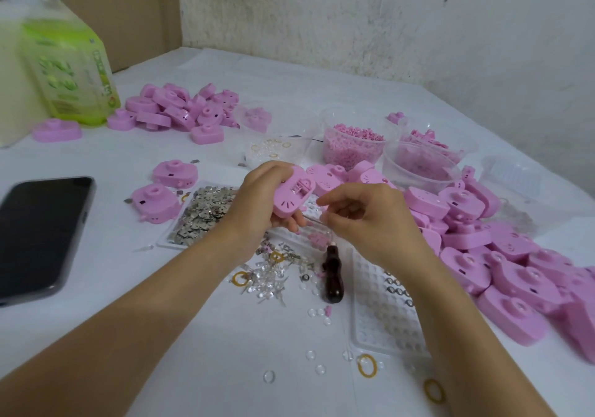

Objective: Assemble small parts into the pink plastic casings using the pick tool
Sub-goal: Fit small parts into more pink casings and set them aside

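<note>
Found one pink casing [291, 196] gripped in the curled left hand [257, 204] at table centre, raised over the tray of metal parts [206, 213]. Noted right hand [363, 220] just right of it, fingers curled; could not tell what they pinched. Observed dark-handled pick tool [333, 276] directly near of that hand. Recorded heap of casings [515, 255] at right.

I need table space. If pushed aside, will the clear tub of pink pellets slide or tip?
The tub looks mostly full, so probably bottom-heavy and slides rather than tips. Its thin clear wall may flex; lidless, pellets could spill.
</note>
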